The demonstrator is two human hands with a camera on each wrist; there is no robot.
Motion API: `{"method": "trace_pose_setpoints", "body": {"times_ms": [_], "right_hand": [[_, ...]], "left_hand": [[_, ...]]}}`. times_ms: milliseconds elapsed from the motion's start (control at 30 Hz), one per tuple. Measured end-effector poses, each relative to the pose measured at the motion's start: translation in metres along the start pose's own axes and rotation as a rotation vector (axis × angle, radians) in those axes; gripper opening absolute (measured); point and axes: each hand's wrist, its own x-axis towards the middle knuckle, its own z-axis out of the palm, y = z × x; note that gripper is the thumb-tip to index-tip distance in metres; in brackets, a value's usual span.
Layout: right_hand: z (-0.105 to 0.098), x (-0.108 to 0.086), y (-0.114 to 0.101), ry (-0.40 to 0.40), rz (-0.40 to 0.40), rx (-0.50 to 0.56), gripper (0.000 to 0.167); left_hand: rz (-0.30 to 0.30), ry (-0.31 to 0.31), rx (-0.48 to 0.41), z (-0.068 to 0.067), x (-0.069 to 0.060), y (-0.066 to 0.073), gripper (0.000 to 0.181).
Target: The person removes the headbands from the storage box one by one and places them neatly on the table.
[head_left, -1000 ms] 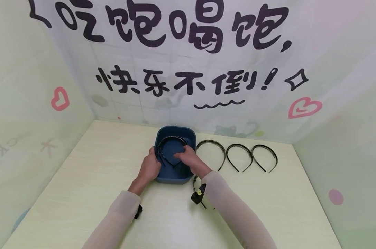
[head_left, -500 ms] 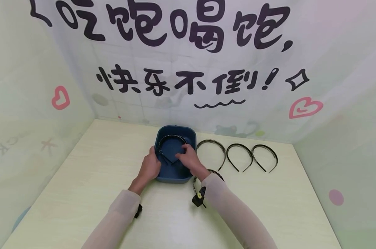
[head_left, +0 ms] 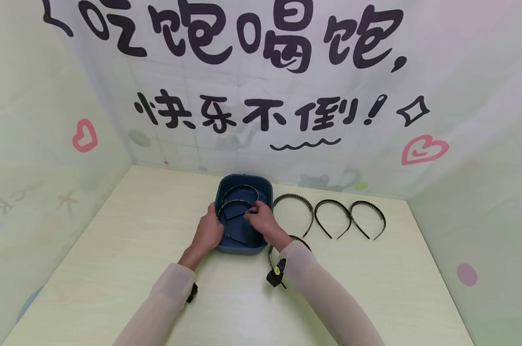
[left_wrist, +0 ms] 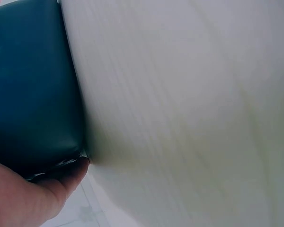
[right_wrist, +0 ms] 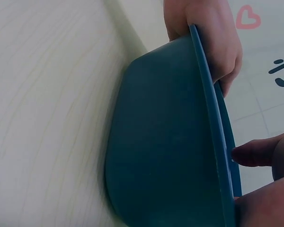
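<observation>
Headband [head_left: 237,201] was in blue box [head_left: 242,251], pinched by R hand [head_left: 264,223], w/ 2nd headband [head_left: 240,186] beyond & left of R hand, L hand [head_left: 209,230] gripping box wall opp., 3 headbands [head_left: 332,201] on desk [head_left: 394,288] right of R hand, another partly under R wrist.

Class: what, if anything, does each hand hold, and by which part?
Left hand: blue box, by its left side. Right hand: a headband, apparently near one end.
</observation>
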Motion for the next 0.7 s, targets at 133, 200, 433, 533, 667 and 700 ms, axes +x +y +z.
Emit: {"method": "trace_pose_setpoints", "body": {"times_ms": [133,200,433,533,667,700], "right_hand": [[-0.0003,0.0011,0.0000,-0.024,0.019,0.061,0.035],[-0.0002,0.0018,0.0009,-0.022,0.023,0.079,0.036],[0.0021,0.0014,0.0015,0.059,-0.006,0.116,0.040],[0.0033,0.0017,0.0009,0.103,-0.003,0.177,0.036],[0.0047,0.0021,-0.0020,0.150,0.015,0.260,0.030],[0.0050,0.0026,-0.0027,0.160,0.023,0.271,0.029]], "left_hand": [[-0.003,0.002,0.002,0.0001,0.0001,-0.0001,0.059],[0.001,0.005,0.001,0.0002,0.0002,-0.0001,0.059],[-0.006,0.001,-0.011,-0.0003,0.0000,0.0001,0.059],[-0.003,0.003,-0.013,-0.0008,-0.0001,0.0008,0.060],[0.005,0.004,-0.014,-0.0012,-0.0002,0.0013,0.060],[0.009,0.007,-0.013,-0.0012,-0.0001,0.0014,0.059]]}}
